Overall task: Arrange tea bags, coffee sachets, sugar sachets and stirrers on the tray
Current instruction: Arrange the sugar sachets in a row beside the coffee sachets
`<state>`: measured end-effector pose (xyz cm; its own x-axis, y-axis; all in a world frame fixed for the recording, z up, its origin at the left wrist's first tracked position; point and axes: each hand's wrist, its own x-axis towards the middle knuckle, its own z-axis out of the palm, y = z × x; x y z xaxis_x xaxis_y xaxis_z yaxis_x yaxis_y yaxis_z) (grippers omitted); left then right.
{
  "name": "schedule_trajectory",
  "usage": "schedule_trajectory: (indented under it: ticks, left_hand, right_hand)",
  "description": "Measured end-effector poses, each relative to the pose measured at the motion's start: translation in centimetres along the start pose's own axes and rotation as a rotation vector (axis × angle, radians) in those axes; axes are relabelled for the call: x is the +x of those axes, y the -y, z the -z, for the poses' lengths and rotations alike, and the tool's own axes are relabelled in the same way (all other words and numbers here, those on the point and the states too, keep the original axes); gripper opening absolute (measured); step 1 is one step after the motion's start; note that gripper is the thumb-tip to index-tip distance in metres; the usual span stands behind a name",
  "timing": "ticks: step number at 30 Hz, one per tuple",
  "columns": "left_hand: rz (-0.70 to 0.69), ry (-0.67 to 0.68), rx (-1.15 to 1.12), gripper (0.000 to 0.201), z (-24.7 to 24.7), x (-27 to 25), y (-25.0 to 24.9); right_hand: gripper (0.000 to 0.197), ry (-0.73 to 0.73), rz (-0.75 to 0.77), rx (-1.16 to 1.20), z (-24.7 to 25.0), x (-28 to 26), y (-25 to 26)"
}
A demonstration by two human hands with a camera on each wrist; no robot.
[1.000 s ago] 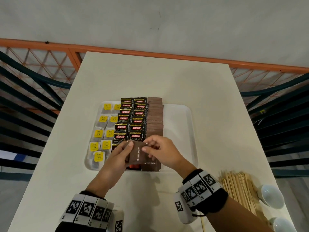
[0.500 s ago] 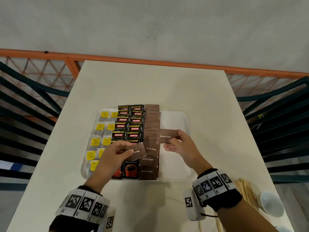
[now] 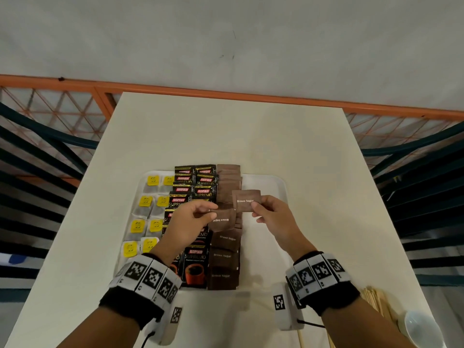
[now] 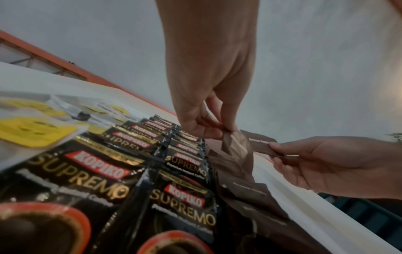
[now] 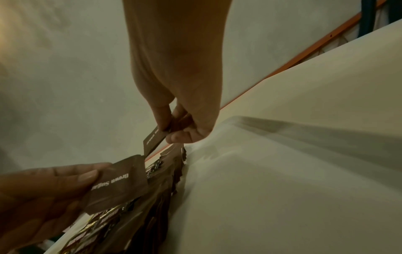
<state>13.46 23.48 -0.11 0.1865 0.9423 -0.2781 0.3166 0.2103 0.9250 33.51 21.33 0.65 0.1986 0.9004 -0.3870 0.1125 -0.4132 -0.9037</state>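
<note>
A white tray (image 3: pixel 272 187) on the table holds yellow-tagged tea bags (image 3: pixel 145 202) at the left, black Kopiko coffee sachets (image 3: pixel 194 189) in the middle and a column of brown sugar sachets (image 3: pixel 223 257) beside them. My left hand (image 3: pixel 190 219) pinches one brown sugar sachet (image 3: pixel 222 219) above that column. My right hand (image 3: pixel 270 212) pinches another brown sugar sachet (image 3: pixel 246 200) just right of the column, over the tray's bare right part. Both pinches show in the wrist views: left sachet (image 4: pixel 234 146), right sachet (image 5: pixel 155 139).
Wooden stirrers (image 3: pixel 376 302) lie at the table's near right corner next to a small white cup (image 3: pixel 421 327). An orange railing (image 3: pixel 226 90) runs behind the table's far edge, and dark bars flank both sides.
The hands parted: one sachet held by both became a sachet in each hand. My right hand carried its sachet right and farther up the tray; the left stayed over the sugar column.
</note>
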Motion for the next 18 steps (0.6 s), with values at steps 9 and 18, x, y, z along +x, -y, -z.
schedule_trajectory:
  ticks: [9,18]
  left_hand:
    - [0.019,0.023,0.129,0.015,-0.9,1.6,0.4]
    - [0.1,0.136,-0.364,0.032,1.9,0.3,-0.5]
  right_hand:
    - [0.008,-0.108,0.003,0.02,0.2,1.1,-0.8]
    - [0.015,0.037,-0.044,-0.006,-0.6,1.6,-0.8]
